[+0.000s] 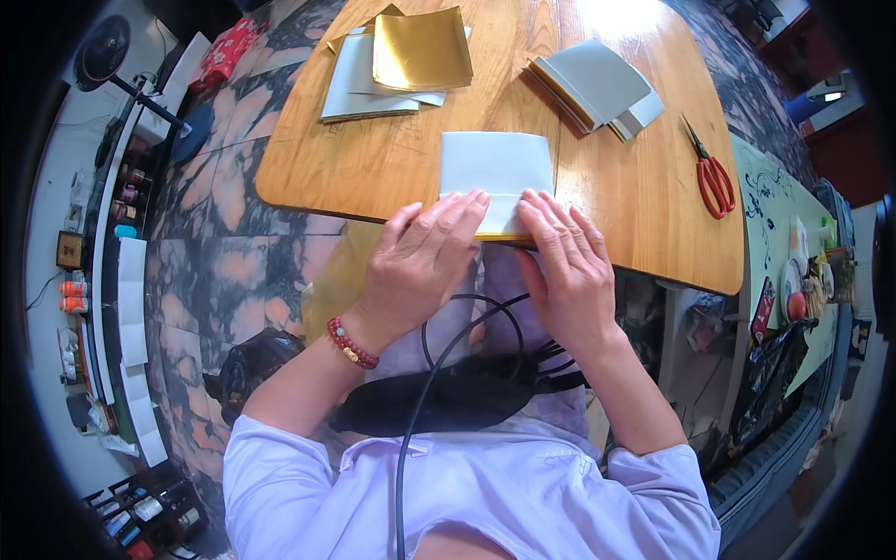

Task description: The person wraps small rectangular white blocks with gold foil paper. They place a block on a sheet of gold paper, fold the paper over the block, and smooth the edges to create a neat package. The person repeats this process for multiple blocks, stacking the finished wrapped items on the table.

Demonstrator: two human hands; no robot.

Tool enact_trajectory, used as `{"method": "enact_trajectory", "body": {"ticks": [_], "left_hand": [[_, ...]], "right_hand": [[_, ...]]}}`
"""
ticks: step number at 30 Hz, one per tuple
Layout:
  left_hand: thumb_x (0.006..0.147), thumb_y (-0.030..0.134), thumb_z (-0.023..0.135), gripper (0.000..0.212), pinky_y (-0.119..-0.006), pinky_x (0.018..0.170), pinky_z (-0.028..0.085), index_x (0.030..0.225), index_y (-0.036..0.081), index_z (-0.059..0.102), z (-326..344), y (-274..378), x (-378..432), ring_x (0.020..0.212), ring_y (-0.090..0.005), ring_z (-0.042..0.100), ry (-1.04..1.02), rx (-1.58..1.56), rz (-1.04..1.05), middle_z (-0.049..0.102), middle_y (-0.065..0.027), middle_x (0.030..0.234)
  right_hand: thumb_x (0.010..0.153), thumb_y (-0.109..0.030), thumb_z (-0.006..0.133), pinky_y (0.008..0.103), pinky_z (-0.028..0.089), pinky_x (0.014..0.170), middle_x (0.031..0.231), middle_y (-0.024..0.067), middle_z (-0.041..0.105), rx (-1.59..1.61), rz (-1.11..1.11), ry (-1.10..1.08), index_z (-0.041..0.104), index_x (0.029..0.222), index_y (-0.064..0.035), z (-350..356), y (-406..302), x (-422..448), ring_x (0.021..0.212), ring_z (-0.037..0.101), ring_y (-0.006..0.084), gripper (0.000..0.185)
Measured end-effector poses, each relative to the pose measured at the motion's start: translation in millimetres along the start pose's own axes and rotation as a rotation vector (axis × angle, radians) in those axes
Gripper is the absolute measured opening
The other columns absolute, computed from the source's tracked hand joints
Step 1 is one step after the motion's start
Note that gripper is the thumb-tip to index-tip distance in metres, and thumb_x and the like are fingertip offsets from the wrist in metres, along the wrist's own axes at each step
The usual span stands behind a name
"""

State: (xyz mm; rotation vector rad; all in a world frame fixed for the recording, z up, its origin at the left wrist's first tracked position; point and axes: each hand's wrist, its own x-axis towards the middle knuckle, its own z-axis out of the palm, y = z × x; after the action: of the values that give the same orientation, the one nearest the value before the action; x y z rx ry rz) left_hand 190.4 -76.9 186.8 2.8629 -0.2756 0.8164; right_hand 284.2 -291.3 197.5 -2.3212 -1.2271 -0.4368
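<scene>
A stack of paper sheets, pale on top with gold edges at the near side, lies at the front edge of the wooden table. A fold or flap line crosses it. My left hand rests its fingertips on the left part of this line, a beaded bracelet on the wrist. On the right part, my right hand presses with its fingers; its thumb is at the near edge. Gold foil paper tops a pile of pale sheets at the back left. Folded pale and gold sheets lie at the back right.
Red-handled scissors lie on the table's right side. The wooden table's rounded front edge is close to my hands. A black cable runs over my lap and chest. A black plastic bag is on the floor at left.
</scene>
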Motion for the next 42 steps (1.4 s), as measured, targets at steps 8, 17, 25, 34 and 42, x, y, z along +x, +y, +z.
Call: {"method": "enact_trajectory", "body": {"ticks": [8, 17, 25, 34, 42], "left_hand": [[0.097, 0.016, 0.081, 0.039, -0.038, 0.112, 0.050, 0.135, 0.017, 0.076, -4.1, -16.9, 0.9, 0.131, -0.0167, 0.071, 0.069, -0.152, -0.016, 0.076, 0.0006, 0.142], [0.090, 0.018, 0.089, 0.019, -0.037, 0.093, 0.056, 0.106, 0.013, 0.080, -7.2, -29.1, 15.5, 0.100, -0.0239, 0.076, 0.132, -0.363, -0.070, 0.080, -0.0042, 0.120], [0.093, 0.009, 0.088, 0.016, -0.033, 0.072, 0.060, 0.095, 0.004, 0.073, 2.7, -30.3, 26.2, 0.087, -0.0191, 0.072, 0.153, -0.602, -0.323, 0.070, -0.0080, 0.111], [0.091, 0.008, 0.090, 0.024, -0.031, 0.073, 0.059, 0.092, 0.003, 0.067, 4.5, -32.0, 35.5, 0.084, -0.0183, 0.070, 0.133, -0.496, -0.365, 0.066, -0.0077, 0.103], [0.089, 0.011, 0.092, 0.025, -0.032, 0.074, 0.058, 0.091, 0.003, 0.068, 1.0, -34.3, 42.0, 0.083, -0.0195, 0.068, 0.081, -0.499, -0.395, 0.066, -0.0078, 0.100]], "right_hand": [[0.098, -0.012, 0.081, 0.0445, 0.048, 0.120, 0.148, 0.0136, 0.073, 0.002, -0.043, 0.080, 0.071, 0.141, -0.0053, 3.9, 8.5, -1.7, 0.141, 0.067, 0.0287, 0.045], [0.087, -0.013, 0.090, 0.0386, 0.052, 0.103, 0.128, 0.0080, 0.079, 0.143, -0.047, 0.132, 0.080, 0.117, -0.0088, -1.8, 18.0, 12.0, 0.120, 0.075, 0.0275, 0.032], [0.089, -0.014, 0.090, 0.0382, 0.052, 0.078, 0.093, 0.0074, 0.070, 0.496, 0.337, 0.073, 0.078, 0.091, -0.0029, -5.2, 17.9, 38.2, 0.087, 0.066, 0.0251, 0.016], [0.087, -0.031, 0.095, 0.0342, 0.054, 0.061, 0.087, 0.0062, 0.060, 0.309, 0.339, 0.047, 0.068, 0.082, -0.0010, -1.6, 30.9, 49.3, 0.067, 0.063, 0.0175, 0.041], [0.086, -0.032, 0.096, 0.0352, 0.055, 0.061, 0.087, 0.0064, 0.059, 0.274, 0.305, 0.056, 0.064, 0.080, -0.0015, -1.0, 31.8, 48.7, 0.067, 0.064, 0.0183, 0.045]]}}
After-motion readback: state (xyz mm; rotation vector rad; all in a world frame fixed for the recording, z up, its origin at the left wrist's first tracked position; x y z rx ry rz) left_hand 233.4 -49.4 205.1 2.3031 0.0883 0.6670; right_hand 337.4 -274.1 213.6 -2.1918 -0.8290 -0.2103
